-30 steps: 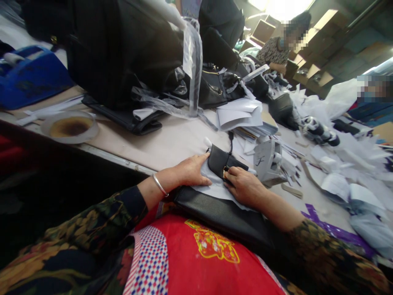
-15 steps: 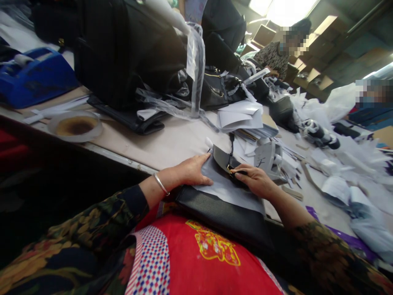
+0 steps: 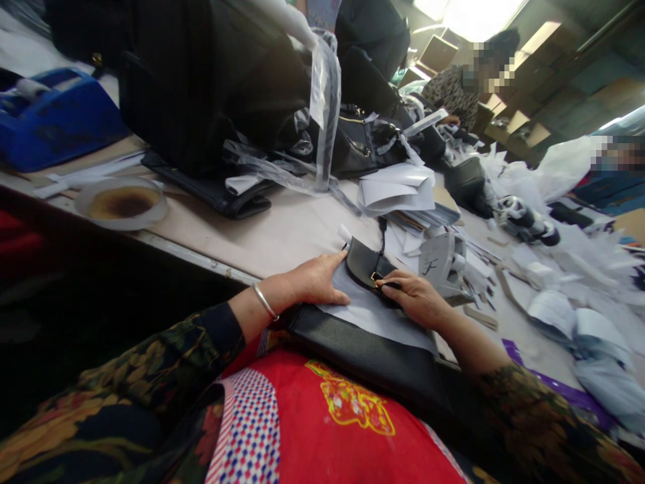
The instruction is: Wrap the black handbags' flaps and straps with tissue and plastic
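A black leather bag (image 3: 363, 344) lies at the table's front edge against my red apron (image 3: 312, 430). Over its front is a sheet of thin white paper (image 3: 365, 312), partly under the short black flap (image 3: 360, 258). My left hand (image 3: 320, 279) rests flat on the bag's left side and the paper, thumb and fingers apart. With fingers pinched, my right hand (image 3: 418, 296) grips a small black strap (image 3: 392, 285) beside a gold buckle (image 3: 375, 276) on the flap. The strap's far end is hidden by my fingers.
Beyond my hands are folded white papers (image 3: 398, 188) and a grey-white box (image 3: 438, 265). A tape roll (image 3: 123, 203) and blue tape dispenser (image 3: 60, 128) sit at left. Large black bags (image 3: 211, 81) stand behind. Another person (image 3: 456, 94) is at the far side.
My right hand has shifted very slightly left at the buckle, still gripping the strap. My left hand stays in place. The view has tilted a little.
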The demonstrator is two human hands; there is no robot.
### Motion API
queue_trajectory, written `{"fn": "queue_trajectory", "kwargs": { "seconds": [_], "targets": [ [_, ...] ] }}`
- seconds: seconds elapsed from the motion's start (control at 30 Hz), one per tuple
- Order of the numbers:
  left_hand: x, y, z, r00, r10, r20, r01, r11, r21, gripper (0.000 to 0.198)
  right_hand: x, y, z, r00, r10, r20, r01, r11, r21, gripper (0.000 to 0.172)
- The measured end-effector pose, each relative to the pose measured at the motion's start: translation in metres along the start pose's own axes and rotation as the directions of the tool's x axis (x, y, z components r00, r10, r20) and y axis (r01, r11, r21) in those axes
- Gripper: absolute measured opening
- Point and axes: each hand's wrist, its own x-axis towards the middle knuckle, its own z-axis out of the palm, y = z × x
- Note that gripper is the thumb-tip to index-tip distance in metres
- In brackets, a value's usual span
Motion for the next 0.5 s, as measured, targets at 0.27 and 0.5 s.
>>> {"fn": "queue_trajectory", "kwargs": {
  "seconds": [0.27,0.5],
  "targets": [
    [0.001,-0.003,0.001,1.000,0.008,-0.003,-0.008,1.000,-0.005,0.111,-0.002,-0.006,0.002,0.994,-0.098,0.037,0.103,0.979,-0.175,0.032],
    [0.001,-0.005,0.004,1.000,0.020,-0.012,-0.020,1.000,0.016,0.111,-0.002,-0.026,0.010,0.972,-0.102,0.211,0.207,0.796,-0.569,0.031]
  ]
}}
